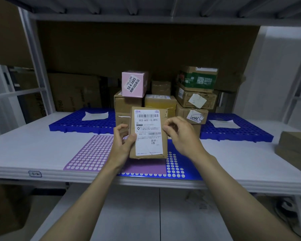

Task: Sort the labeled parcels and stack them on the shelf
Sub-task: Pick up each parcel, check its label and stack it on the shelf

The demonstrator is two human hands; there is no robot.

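A small brown parcel (149,134) with a white shipping label stands upright above the front of the white shelf (33,146), label facing me. My left hand (122,141) grips its left edge, thumb on the front. My right hand (179,134) pinches its right edge near the top. Behind it sit stacked parcels: a pink box (133,86) on a brown box (127,103), a yellow-taped box (160,103), and a three-high stack topped by a green-printed box (197,79).
Two blue perforated pallets (80,121) (236,131) lie left and right, each with a white sheet. A purple and blue dotted mat (94,153) covers the shelf front. Another brown box (295,146) sits at the right edge. Large cartons stand behind at left.
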